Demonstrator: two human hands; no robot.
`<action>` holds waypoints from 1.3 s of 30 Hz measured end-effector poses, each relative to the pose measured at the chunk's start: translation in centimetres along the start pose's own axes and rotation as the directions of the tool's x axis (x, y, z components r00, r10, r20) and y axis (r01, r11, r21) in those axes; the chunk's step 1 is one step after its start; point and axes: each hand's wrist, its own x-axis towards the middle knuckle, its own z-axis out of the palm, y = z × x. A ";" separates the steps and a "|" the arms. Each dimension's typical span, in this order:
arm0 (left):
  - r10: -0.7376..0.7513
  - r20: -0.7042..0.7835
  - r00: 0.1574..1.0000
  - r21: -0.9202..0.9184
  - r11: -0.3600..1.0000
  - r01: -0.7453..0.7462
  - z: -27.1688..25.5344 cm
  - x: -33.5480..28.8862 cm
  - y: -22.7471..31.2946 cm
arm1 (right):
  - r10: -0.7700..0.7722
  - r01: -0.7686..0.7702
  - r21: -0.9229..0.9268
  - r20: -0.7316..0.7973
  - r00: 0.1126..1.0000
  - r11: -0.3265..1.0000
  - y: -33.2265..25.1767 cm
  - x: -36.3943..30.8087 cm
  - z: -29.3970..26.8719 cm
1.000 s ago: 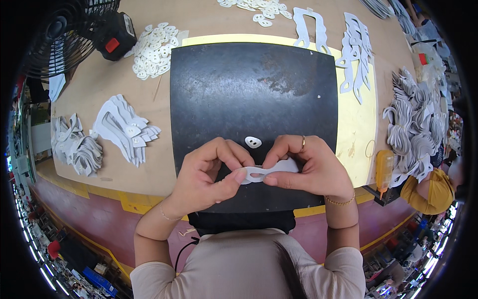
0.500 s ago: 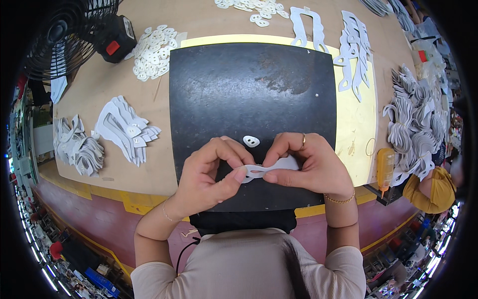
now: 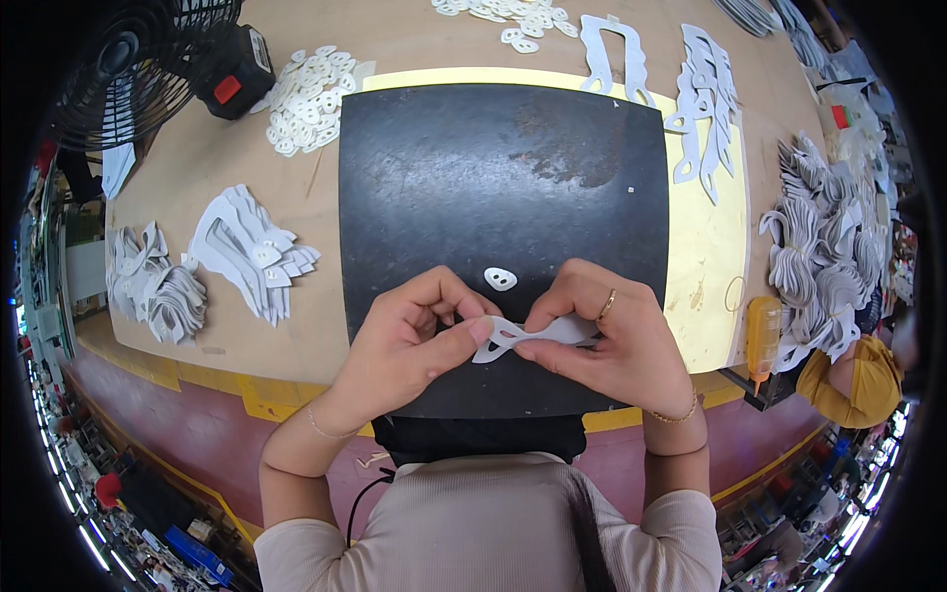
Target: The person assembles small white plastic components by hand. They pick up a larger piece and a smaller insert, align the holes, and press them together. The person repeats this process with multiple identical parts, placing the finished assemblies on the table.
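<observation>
Both my hands pinch one pale grey, flexible cut-out strip [image 3: 513, 334] with holes in it, low over the near part of a black mat [image 3: 493, 197]. My left hand [image 3: 419, 331] grips its left end between thumb and fingers. My right hand [image 3: 607, 326], wearing a ring, pinches it farther right, and the strip's right part runs under that palm. On the mat just beyond my hands lies a small white rounded piece [image 3: 500, 279] with dark holes. The underside of the strip and some fingertips are hidden.
White holed pieces [image 3: 308, 99] form a pile at the far left, near a black fan [image 3: 118, 59]. Grey cut-outs lie in a left stack [image 3: 252, 252] and a large right heap [image 3: 819, 242]. More cut-outs [image 3: 705, 109] rest on yellow sheeting. An amber bottle [image 3: 763, 340] stands at the right edge.
The strip has tilted and bent between my fingers, its left end showing more of its holes. My right thumb has shifted a little left along it. The small white piece stays on the mat.
</observation>
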 end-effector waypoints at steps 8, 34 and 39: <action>-0.085 0.001 0.996 -0.003 0.996 0.085 -0.3 0.0 0.4 | -0.129 0.124 -0.105 -0.039 0.991 0.987 0.3 0.0 0.3; -0.008 0.004 1.000 -0.046 0.999 0.008 -0.1 -0.6 0.3 | 0.070 -0.077 0.148 0.056 0.996 0.986 0.4 0.3 -0.3; 0.132 -0.016 0.991 0.048 0.990 -0.131 0.4 -0.3 0.3 | 0.054 -0.060 0.147 0.044 0.998 0.987 0.5 0.3 -0.3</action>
